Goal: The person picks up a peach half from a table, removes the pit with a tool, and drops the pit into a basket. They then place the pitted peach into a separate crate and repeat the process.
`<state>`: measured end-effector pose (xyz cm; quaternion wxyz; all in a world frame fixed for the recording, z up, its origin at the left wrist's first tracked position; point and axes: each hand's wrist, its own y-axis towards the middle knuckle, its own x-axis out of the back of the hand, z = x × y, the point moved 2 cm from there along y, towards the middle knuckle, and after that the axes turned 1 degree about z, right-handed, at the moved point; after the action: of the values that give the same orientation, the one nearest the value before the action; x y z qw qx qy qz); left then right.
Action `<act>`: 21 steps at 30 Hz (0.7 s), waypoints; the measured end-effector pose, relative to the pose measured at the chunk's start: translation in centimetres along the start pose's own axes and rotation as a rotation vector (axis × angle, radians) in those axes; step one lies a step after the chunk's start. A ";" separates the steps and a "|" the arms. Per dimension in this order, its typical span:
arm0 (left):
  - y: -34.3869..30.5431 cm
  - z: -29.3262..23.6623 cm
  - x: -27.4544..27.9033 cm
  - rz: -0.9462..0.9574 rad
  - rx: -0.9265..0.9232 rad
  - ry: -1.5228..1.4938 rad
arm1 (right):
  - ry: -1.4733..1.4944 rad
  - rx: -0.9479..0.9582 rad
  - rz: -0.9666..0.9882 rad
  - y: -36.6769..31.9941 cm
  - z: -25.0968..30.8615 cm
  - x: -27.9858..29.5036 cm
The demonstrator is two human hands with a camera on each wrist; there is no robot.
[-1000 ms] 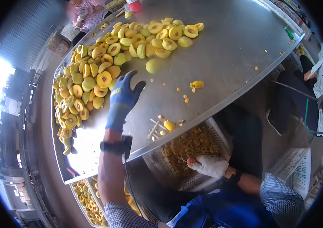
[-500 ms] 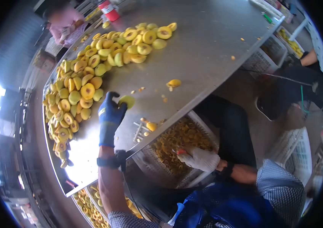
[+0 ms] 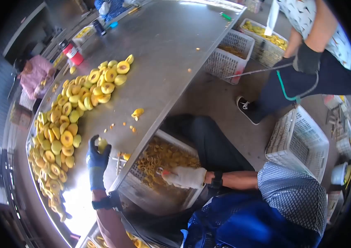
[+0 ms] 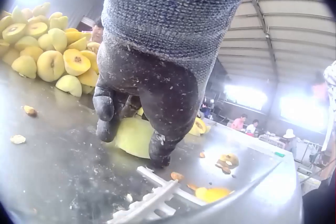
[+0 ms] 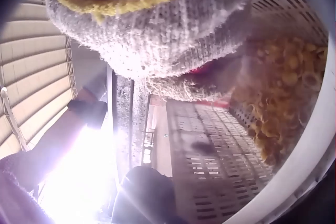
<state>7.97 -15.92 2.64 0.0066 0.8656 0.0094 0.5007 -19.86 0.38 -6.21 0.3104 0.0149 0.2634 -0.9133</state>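
Observation:
My left hand [image 3: 97, 160], in a blue glove with dark coated fingers, grips a yellow-green peach half [image 4: 134, 138] between thumb and fingers. It is low over the metal table [image 3: 159, 53], near the front edge. Left of that hand spreads a large pile of peach halves [image 3: 55, 145], many with the brown pit hollow showing. My right hand [image 3: 186, 177], in a white knit glove, holds a small tool with a red handle [image 3: 166, 172] and a metal loop at its tip. Beneath it, a white crate [image 3: 177, 139] contains orange-yellow peelings or scraps [image 3: 163, 155].
A white slotted plastic piece [image 4: 152, 199] lies at the table edge beside fruit scraps [image 4: 212, 194]. A red bottle [image 3: 72, 53] stands at the back left. On the right, a person in dark trousers [image 3: 266, 93] holds a metal rod near several crates [image 3: 299, 142].
My left hand has reached a loose peach half, gripped it and drawn it toward the table edge. The head view has turned right. My right hand remains over the crate with its tool.

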 end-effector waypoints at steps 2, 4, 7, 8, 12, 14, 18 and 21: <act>-2.6 1.7 0.4 -0.052 -0.076 -0.626 | 0.219 -0.046 0.032 0.1 -0.4 -0.2; -7.6 0.5 0.8 -0.044 -0.076 -1.043 | 0.144 -0.146 0.061 -2.0 4.2 -0.5; -13.6 -2.4 -3.3 -0.173 0.013 -1.446 | 0.066 0.123 0.224 -1.6 4.3 -1.7; -14.9 -3.1 -4.5 -0.150 0.062 -1.542 | 0.189 0.029 0.322 -2.2 6.0 -2.0; -17.4 -2.6 -8.9 -0.202 0.232 -1.469 | 0.198 0.109 0.206 -0.6 5.5 -3.9; -17.9 -2.8 -9.2 -0.235 0.244 -1.320 | 0.237 -0.094 0.159 -0.9 6.5 -3.5; -17.9 -3.0 -10.3 -0.324 0.190 -1.155 | -0.552 0.298 -0.105 0.0 5.6 -3.6; -17.6 -2.7 -10.7 -0.345 0.212 -1.064 | -0.704 0.273 -0.172 -0.5 7.3 -3.9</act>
<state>0.09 1.40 -5.65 0.0053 0.9804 0.1964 -0.0164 -16.01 -0.70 1.08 0.2995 -0.2804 0.0169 -0.9118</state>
